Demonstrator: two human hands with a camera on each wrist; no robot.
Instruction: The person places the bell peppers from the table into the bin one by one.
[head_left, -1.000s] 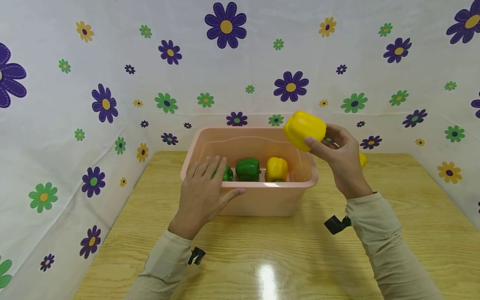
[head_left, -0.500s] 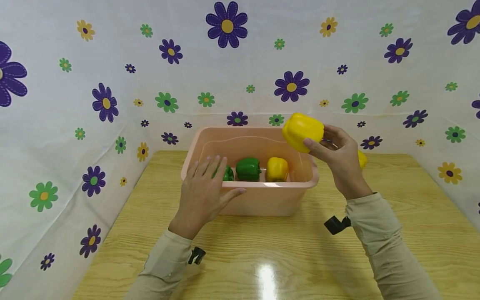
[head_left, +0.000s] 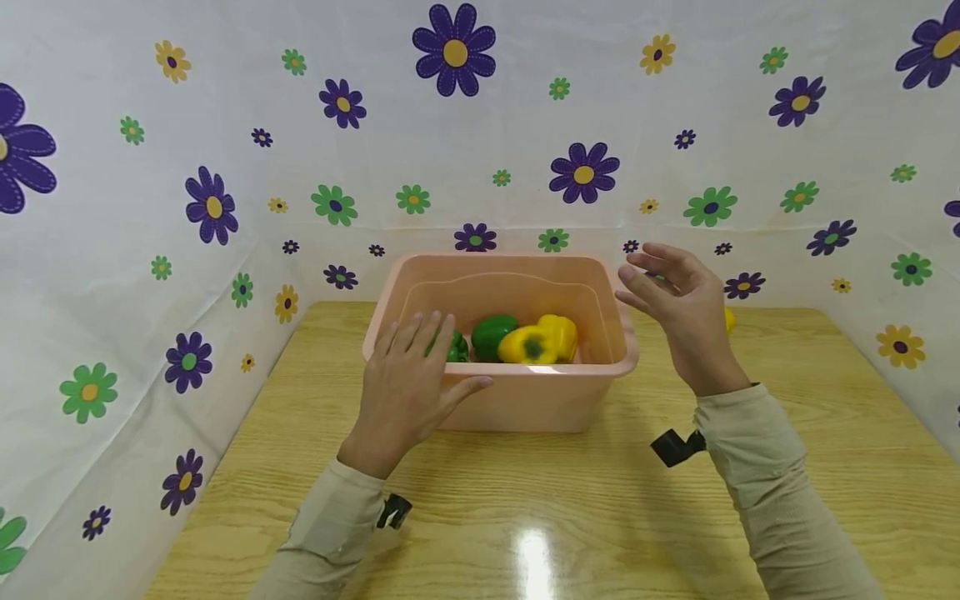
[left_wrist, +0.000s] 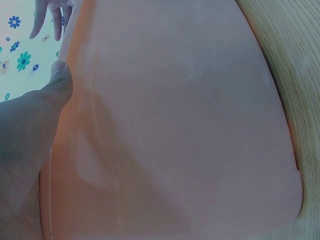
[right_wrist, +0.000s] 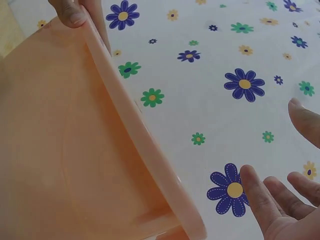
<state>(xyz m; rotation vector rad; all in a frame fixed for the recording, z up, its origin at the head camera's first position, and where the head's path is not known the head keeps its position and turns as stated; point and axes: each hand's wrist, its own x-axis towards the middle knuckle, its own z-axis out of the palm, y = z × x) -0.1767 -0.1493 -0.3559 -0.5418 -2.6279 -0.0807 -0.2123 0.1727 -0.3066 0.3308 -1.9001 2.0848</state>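
In the head view my left hand (head_left: pixel 405 392) rests on the front left rim of a pink plastic bin (head_left: pixel 517 400). Its fingers reach straight over the edge; its thumb (left_wrist: pixel 60 82) lies along the rim in the left wrist view. Right of the bin, my right hand (head_left: pixel 686 312) is raised beside the rim with spread fingers, holding nothing. Inside are a green bell pepper (head_left: pixel 491 335), a yellow bell pepper (head_left: pixel 561 335) and another yellow bell pepper (head_left: pixel 523 345) that overlaps both. A second green pepper (head_left: pixel 457 348) is partly hidden behind my left fingers.
Behind my right wrist a bit of another yellow thing (head_left: pixel 730 319) shows on the wooden table (head_left: pixel 480 508). A white flower-printed sheet (head_left: pixel 517 125) closes off the back and sides. A black mount (head_left: pixel 675 447) sticks out from the right sleeve.
My right hand has let go of the yellow bell pepper, which has dropped into the bin against the other peppers. The right fingers have spread; the left hand has stayed on the rim.
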